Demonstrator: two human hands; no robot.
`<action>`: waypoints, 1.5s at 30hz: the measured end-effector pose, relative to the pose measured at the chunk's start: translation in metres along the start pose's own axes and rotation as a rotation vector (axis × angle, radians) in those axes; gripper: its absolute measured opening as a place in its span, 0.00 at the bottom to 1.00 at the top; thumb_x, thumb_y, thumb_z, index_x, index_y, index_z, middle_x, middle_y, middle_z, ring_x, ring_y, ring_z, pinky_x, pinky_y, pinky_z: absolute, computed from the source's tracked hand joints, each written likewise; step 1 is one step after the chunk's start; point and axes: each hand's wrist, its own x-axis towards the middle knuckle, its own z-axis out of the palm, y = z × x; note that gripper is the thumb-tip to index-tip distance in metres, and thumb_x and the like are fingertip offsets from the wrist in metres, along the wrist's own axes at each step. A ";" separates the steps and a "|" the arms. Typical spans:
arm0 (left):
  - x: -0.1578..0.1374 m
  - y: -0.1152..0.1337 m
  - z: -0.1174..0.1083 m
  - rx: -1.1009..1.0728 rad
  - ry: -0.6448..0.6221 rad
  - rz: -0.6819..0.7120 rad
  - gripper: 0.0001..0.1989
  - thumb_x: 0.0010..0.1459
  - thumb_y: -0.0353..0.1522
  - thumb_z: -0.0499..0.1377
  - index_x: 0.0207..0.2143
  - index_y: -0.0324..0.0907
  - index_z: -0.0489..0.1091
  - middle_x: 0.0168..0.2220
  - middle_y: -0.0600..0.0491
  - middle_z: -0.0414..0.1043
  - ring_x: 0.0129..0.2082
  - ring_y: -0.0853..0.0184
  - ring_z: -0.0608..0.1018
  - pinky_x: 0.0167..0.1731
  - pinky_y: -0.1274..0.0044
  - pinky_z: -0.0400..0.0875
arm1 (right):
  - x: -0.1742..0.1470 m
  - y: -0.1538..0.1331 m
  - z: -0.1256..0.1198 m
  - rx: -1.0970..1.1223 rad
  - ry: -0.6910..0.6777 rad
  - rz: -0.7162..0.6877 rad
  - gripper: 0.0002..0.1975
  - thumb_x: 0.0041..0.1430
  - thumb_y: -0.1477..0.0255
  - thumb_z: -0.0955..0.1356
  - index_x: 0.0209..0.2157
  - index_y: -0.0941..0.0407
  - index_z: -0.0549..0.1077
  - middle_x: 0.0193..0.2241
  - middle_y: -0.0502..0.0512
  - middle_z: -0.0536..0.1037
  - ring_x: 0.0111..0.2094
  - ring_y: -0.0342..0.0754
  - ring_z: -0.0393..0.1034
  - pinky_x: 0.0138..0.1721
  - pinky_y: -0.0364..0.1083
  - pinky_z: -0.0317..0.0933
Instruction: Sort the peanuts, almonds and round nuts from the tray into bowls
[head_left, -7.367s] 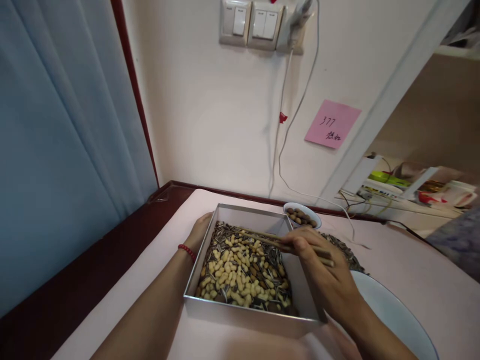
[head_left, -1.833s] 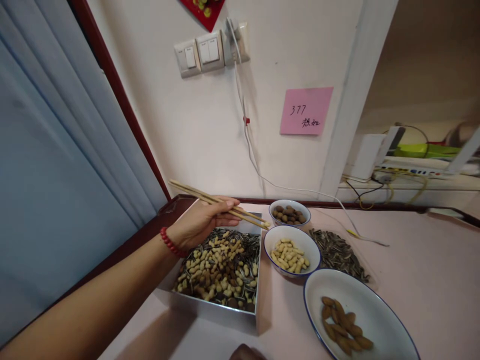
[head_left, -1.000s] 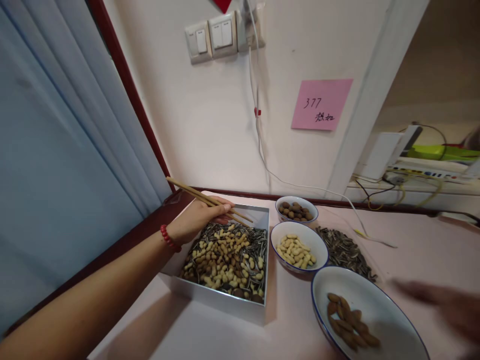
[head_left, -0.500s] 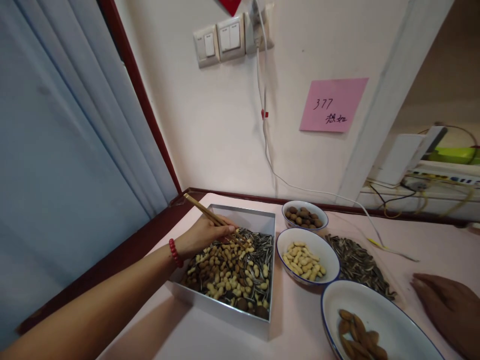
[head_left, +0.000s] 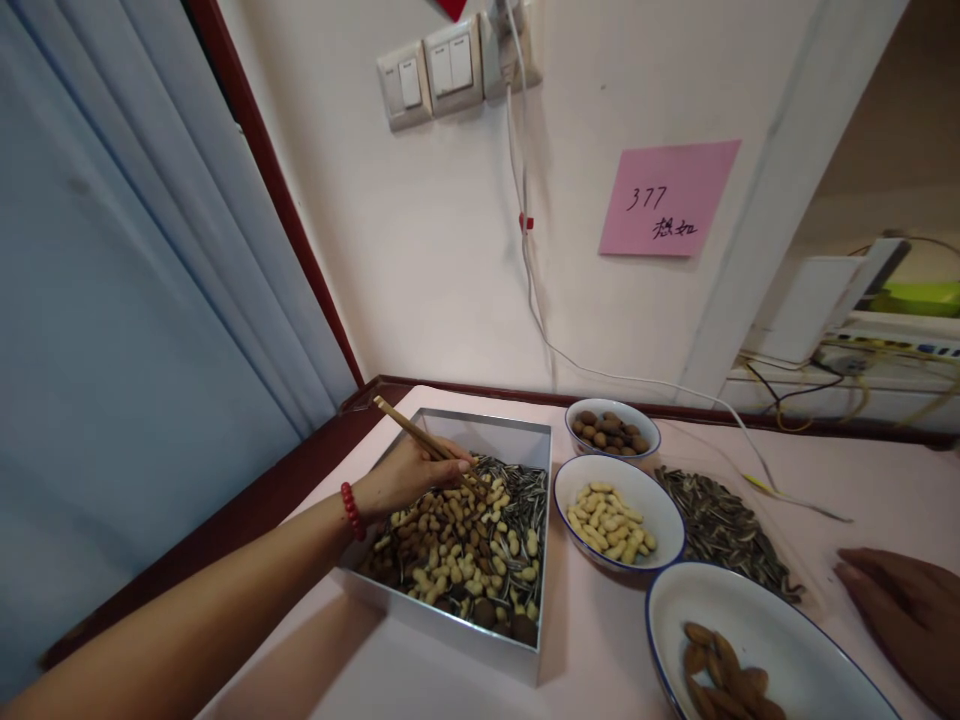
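My left hand [head_left: 414, 474], with a red bead bracelet [head_left: 352, 511] on its wrist, grips a pair of wooden chopsticks [head_left: 405, 422]. Their tips point down into a grey box [head_left: 480, 643] of mixed peanuts [head_left: 442, 550] and striped sunflower seeds [head_left: 529, 495], with some round brown nuts [head_left: 487, 612] along the near side. Whether the tips pinch anything is too small to tell. At the right edge my right hand [head_left: 911, 620] lies on the table, fingers stretched out and holding nothing. The nearest things to it are the seed pile and the large bowl.
Right of the box stand a bowl [head_left: 670, 492] of peanuts, a smaller bowl [head_left: 651, 425] of round brown nuts and a large bowl [head_left: 810, 660] of almond-shaped nuts. A sunflower seed pile [head_left: 724, 530] lies beside them. A white cable [head_left: 645, 381] runs down onto the table.
The view has shifted slightly. My left hand stays over the box with the chopsticks, which have moved only a little. The bowls and my right hand look unchanged.
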 end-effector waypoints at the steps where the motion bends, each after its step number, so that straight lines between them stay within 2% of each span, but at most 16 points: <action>1: 0.000 0.001 0.001 -0.009 -0.004 -0.004 0.12 0.51 0.36 0.67 0.35 0.36 0.79 0.33 0.45 0.80 0.31 0.67 0.78 0.32 0.77 0.74 | 0.000 0.000 0.000 -0.001 -0.011 -0.008 0.23 0.59 0.55 0.58 0.39 0.55 0.78 0.44 0.66 0.80 0.50 0.62 0.72 0.56 0.56 0.63; 3: 0.000 0.001 0.004 -0.024 -0.009 -0.022 0.13 0.51 0.36 0.67 0.35 0.35 0.79 0.32 0.45 0.80 0.30 0.67 0.78 0.32 0.76 0.74 | 0.001 0.001 0.001 0.004 -0.041 -0.023 0.25 0.60 0.55 0.58 0.39 0.58 0.77 0.45 0.69 0.80 0.50 0.63 0.71 0.56 0.58 0.62; 7: 0.000 0.002 0.005 -0.047 -0.016 -0.043 0.12 0.50 0.36 0.67 0.34 0.36 0.79 0.31 0.46 0.80 0.30 0.66 0.79 0.33 0.74 0.75 | 0.002 0.003 0.001 0.031 -0.046 -0.003 0.25 0.59 0.54 0.58 0.38 0.57 0.77 0.44 0.68 0.80 0.50 0.64 0.72 0.56 0.59 0.62; 13: 0.002 0.000 0.008 -0.023 -0.053 -0.053 0.10 0.50 0.36 0.67 0.32 0.39 0.79 0.28 0.50 0.78 0.27 0.69 0.76 0.29 0.78 0.72 | 0.002 0.002 0.002 0.027 -0.045 -0.004 0.22 0.59 0.55 0.59 0.38 0.54 0.77 0.45 0.66 0.80 0.50 0.64 0.72 0.57 0.58 0.61; 22: 0.005 0.009 0.022 -0.010 -0.075 -0.112 0.05 0.52 0.31 0.64 0.29 0.36 0.76 0.25 0.52 0.75 0.24 0.70 0.76 0.29 0.77 0.72 | 0.003 -0.016 -0.012 0.000 -0.084 0.012 0.28 0.59 0.52 0.56 0.38 0.58 0.78 0.45 0.68 0.80 0.50 0.64 0.72 0.57 0.57 0.61; 29: 0.008 0.000 0.016 0.000 -0.050 -0.086 0.08 0.51 0.33 0.65 0.30 0.35 0.76 0.27 0.49 0.78 0.25 0.69 0.78 0.30 0.76 0.75 | 0.002 -0.029 -0.021 -0.029 -0.091 0.039 0.29 0.60 0.53 0.56 0.41 0.59 0.78 0.46 0.68 0.79 0.52 0.62 0.71 0.58 0.55 0.60; 39: 0.001 0.000 0.000 0.002 -0.010 -0.032 0.09 0.51 0.34 0.65 0.31 0.35 0.77 0.28 0.48 0.79 0.28 0.67 0.79 0.34 0.74 0.76 | 0.003 -0.026 -0.017 -0.027 -0.067 0.021 0.28 0.57 0.52 0.57 0.38 0.57 0.78 0.44 0.65 0.80 0.51 0.61 0.72 0.58 0.56 0.62; 45: 0.005 -0.011 0.003 -0.055 -0.045 -0.036 0.10 0.50 0.35 0.66 0.32 0.36 0.76 0.30 0.49 0.78 0.30 0.66 0.80 0.38 0.71 0.76 | 0.004 -0.022 -0.015 -0.044 -0.078 0.029 0.28 0.57 0.52 0.56 0.37 0.56 0.78 0.45 0.66 0.80 0.52 0.63 0.72 0.57 0.57 0.62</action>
